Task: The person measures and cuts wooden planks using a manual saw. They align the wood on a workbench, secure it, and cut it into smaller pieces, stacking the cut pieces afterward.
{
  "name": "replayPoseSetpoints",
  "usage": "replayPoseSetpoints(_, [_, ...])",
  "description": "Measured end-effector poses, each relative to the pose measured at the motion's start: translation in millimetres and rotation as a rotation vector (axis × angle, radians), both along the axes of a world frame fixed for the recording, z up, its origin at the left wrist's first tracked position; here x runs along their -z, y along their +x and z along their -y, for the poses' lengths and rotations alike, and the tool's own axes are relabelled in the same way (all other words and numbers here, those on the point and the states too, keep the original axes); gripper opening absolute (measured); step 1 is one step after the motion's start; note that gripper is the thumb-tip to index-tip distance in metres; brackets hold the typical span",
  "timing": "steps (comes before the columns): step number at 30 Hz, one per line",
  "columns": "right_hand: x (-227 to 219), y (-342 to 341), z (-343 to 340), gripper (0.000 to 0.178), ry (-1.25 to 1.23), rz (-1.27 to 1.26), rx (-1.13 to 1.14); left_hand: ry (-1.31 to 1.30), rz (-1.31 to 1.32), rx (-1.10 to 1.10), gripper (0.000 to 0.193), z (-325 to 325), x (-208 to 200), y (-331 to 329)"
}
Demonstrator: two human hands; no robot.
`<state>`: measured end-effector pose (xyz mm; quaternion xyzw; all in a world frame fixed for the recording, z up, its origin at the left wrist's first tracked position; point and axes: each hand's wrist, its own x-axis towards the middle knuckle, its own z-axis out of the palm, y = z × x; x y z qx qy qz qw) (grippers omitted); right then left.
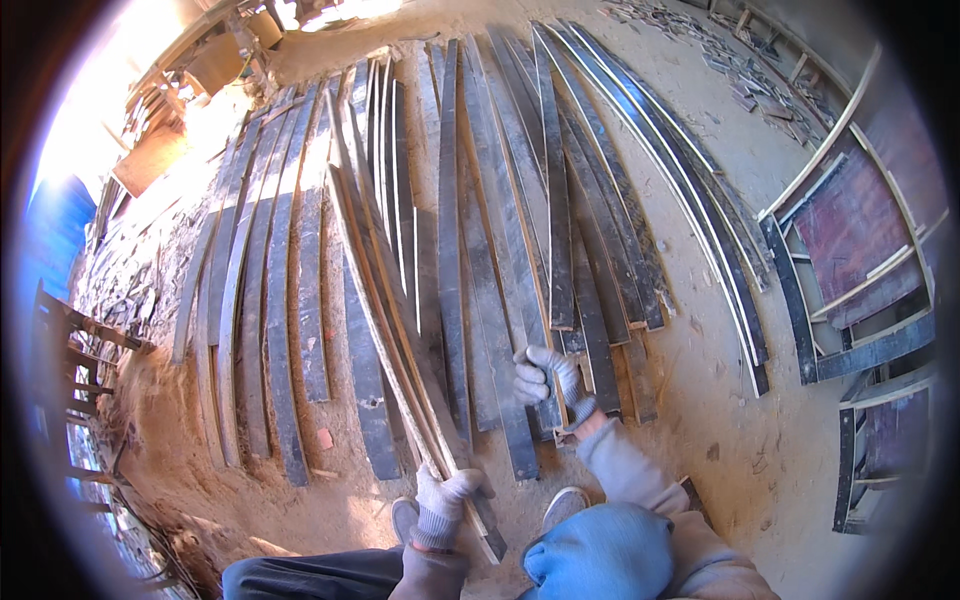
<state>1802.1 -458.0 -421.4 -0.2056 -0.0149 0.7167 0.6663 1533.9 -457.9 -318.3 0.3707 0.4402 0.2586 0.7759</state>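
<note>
My left hand (447, 497), in a pale knit glove, is closed round the near end of a bundle of long narrow wooden strips (395, 340). The bundle slants up and away to the left, raised over other strips. My right hand (552, 380), gloved in grey, is above the near ends of the middle strips. Its fingers are curled, and whatever is in them, if anything, is hidden. Just below and beside it lies a dark strip (517, 440). Another dark strip (558, 250) ends just beyond that hand.
Many dark strips (285, 330) lie lengthwise over the dirt floor (720, 480). Framed panels (850, 240) stand at the right. Small scraps (745, 75) are scattered at the far right. A blue cloth-covered shape (600, 555) and my shoes (567, 505) are at the bottom.
</note>
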Motion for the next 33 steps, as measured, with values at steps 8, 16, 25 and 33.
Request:
replayPoseSetpoints(8, [28,-32,50,0.033,-0.308,1.174,0.204,-0.029,-0.092,0.031,0.044,5,21,12])
replayPoseSetpoints(16, [-12,-73,81,0.054,-0.249,1.184,0.059,0.059,-0.023,0.052,0.045,-26,54,37])
replayPoseSetpoints(25, [-7,-81,63,0.092,0.137,1.625,-0.702,-0.397,0.445,0.067,0.063,-44,75,13])
replayPoseSetpoints(33, [20,-36,8,0.074,-0.8,2.363,-0.508,-0.469,0.884,-0.079,0.069,-49,43,1])
